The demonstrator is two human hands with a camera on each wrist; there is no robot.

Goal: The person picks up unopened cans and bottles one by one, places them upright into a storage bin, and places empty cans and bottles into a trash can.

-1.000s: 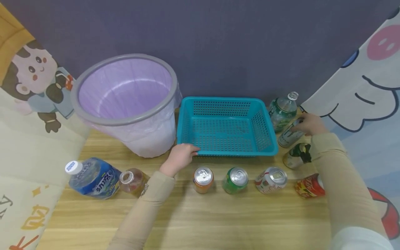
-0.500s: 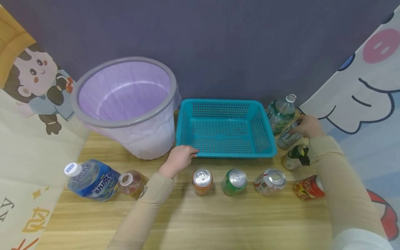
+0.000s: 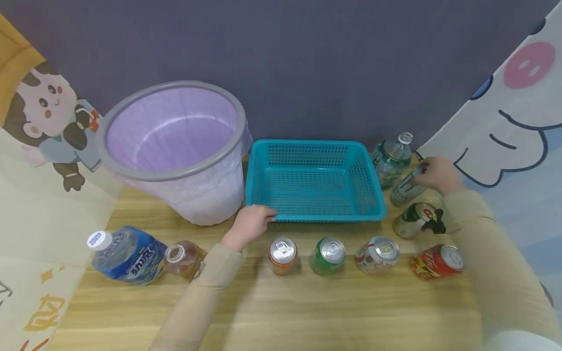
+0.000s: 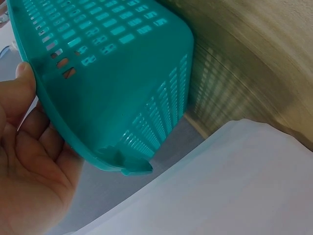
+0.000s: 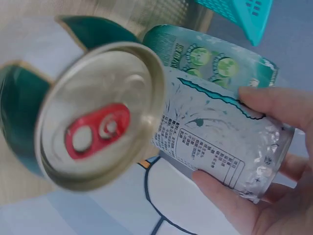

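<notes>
In the head view my left hand [image 3: 249, 224] holds the front rim of a teal plastic basket [image 3: 316, 218] near its left corner. The left wrist view shows my thumb [image 4: 25, 78] on the outer face of the rim and fingers curled behind. At the back right, my right hand [image 3: 440, 175] grips a tall pale drink can [image 3: 401, 193] near its top. Fingers and thumb wrap its patterned side [image 5: 205, 132] in the right wrist view. Just behind that can stands a green-labelled plastic bottle [image 3: 390, 165]. A green-and-white can with a red tab [image 5: 102, 117] is close in front.
A lined purple bin [image 3: 215, 195] stands left of the basket. Along the front are an orange can [image 3: 282, 261], a green can [image 3: 327, 261], a white can [image 3: 371, 258] and a red can [image 3: 432, 263]. A blue-labelled bottle [image 3: 136, 258] and an amber bottle [image 3: 186, 263] stand left.
The right forearm has shifted to the right, uncovering the red can's top and more of the green-and-white can. Both hands keep their grips. The head view has shifted slightly.
</notes>
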